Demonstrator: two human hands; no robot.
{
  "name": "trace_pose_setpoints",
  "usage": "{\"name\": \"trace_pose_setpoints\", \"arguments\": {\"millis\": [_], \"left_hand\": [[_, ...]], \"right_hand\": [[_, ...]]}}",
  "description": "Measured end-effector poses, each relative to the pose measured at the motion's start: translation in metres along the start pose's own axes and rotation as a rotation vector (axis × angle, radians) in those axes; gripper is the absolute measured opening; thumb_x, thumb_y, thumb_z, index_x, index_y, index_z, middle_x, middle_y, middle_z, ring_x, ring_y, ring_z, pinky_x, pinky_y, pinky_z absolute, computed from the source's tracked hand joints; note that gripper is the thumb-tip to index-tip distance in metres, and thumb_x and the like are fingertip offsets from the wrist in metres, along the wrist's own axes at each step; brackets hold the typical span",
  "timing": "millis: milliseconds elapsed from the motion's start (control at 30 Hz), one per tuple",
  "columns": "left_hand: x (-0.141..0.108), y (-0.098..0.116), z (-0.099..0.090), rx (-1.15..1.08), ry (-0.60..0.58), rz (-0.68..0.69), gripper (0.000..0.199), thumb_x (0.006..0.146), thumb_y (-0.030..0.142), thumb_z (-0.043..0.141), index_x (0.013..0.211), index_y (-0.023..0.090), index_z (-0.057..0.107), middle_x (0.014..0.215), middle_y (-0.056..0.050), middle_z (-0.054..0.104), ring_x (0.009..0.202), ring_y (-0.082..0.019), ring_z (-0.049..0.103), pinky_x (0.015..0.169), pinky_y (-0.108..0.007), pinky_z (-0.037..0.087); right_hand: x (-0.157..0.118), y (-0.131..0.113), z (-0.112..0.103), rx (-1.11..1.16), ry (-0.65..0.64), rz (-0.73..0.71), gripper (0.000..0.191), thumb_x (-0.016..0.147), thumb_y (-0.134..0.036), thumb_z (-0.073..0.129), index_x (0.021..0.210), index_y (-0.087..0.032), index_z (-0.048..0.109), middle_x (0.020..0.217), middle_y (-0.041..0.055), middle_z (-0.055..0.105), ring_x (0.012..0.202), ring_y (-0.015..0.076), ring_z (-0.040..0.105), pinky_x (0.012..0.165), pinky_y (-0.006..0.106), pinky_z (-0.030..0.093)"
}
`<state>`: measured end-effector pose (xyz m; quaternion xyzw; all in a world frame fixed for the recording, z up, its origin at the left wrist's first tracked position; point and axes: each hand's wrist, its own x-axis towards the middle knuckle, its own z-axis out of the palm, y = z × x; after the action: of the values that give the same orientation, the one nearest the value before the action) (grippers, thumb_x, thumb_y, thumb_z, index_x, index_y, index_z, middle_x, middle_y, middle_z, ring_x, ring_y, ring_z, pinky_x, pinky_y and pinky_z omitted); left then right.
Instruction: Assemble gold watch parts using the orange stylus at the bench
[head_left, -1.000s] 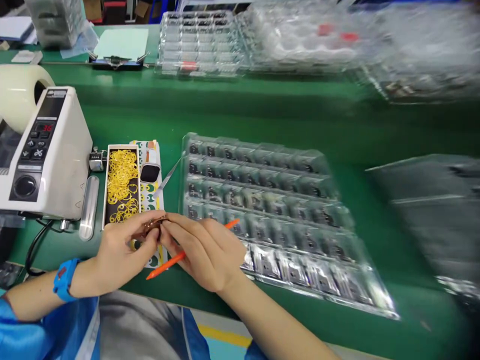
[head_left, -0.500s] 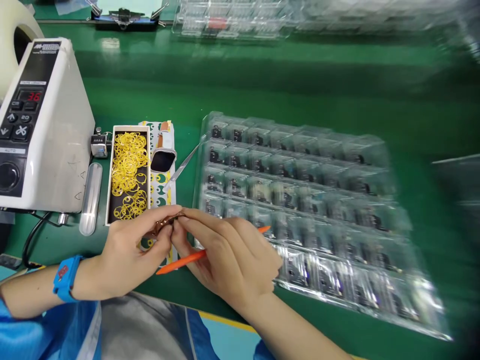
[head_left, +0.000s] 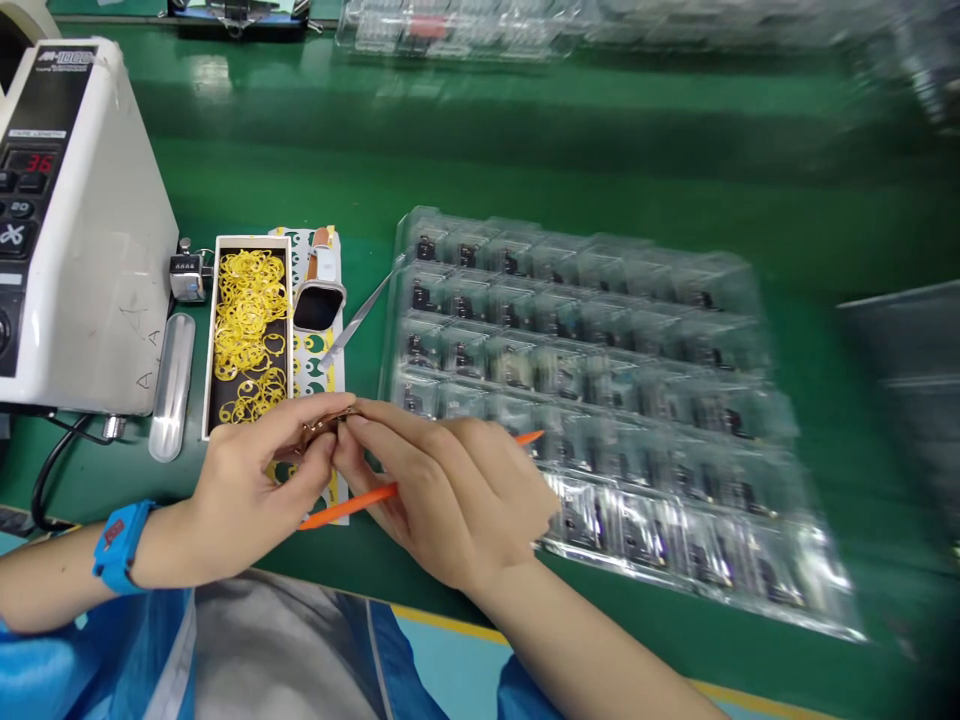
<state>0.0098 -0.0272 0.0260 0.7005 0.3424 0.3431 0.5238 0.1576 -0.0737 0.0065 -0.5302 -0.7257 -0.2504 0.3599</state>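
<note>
Between thumb and fingers, my left hand (head_left: 255, 480) pinches a small copper-coloured part (head_left: 321, 428), mostly hidden by the fingertips. My right hand (head_left: 450, 490) meets it there, thumb and index fingertips pressed against the same part. An orange pen-like stick (head_left: 352, 507) lies across the right palm, held under the curled fingers, its pointed end toward the left wrist. Just beyond the hands are a box (head_left: 210, 340) of yellow rings (head_left: 251, 310) and a sticker sheet (head_left: 337, 385). On that sheet rest a watch (head_left: 319, 305) and the tip of metal tweezers (head_left: 364, 315).
A clear compartment tray (head_left: 585, 350) with small black parts covers the right middle. At left stand a white tape dispenser (head_left: 105, 230), a tally counter (head_left: 189, 275) and a clear oblong case (head_left: 172, 390). More clear trays (head_left: 465, 25) and a clipboard (head_left: 236, 12) lie at the back.
The view has shifted, so the bench items sit slightly further left and higher. Both hands stay together on the copper-coloured part, with only slight finger movement.
</note>
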Motion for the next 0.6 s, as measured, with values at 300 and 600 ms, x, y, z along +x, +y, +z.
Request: {"name": "trace_pose_setpoints", "arguments": {"millis": [300, 600], "left_hand": [[0.009, 0.000, -0.004, -0.240, 0.025, -0.235, 0.012, 0.080, 0.014, 0.061, 0.091, 0.017, 0.060, 0.061, 0.004, 0.063, 0.055, -0.009, 0.060, 0.051, -0.016, 0.047], [0.020, 0.003, -0.018, -0.439, -0.055, -0.336, 0.009, 0.069, 0.016, 0.069, 0.072, 0.017, 0.061, 0.066, 0.002, 0.062, 0.057, -0.010, 0.061, 0.055, -0.021, 0.053]], "right_hand": [[0.007, -0.004, -0.003, 0.171, -0.097, 0.159, 0.007, 0.090, -0.015, 0.060, 0.089, -0.021, 0.056, 0.073, 0.0038, 0.073, 0.054, 0.0152, 0.059, 0.048, 0.029, 0.042], [0.016, 0.016, -0.018, 0.673, -0.197, 0.399, 0.012, 0.094, -0.013, 0.051, 0.094, -0.023, 0.057, 0.078, 0.0023, 0.065, 0.061, 0.0143, 0.059, 0.051, 0.027, 0.045]]}}
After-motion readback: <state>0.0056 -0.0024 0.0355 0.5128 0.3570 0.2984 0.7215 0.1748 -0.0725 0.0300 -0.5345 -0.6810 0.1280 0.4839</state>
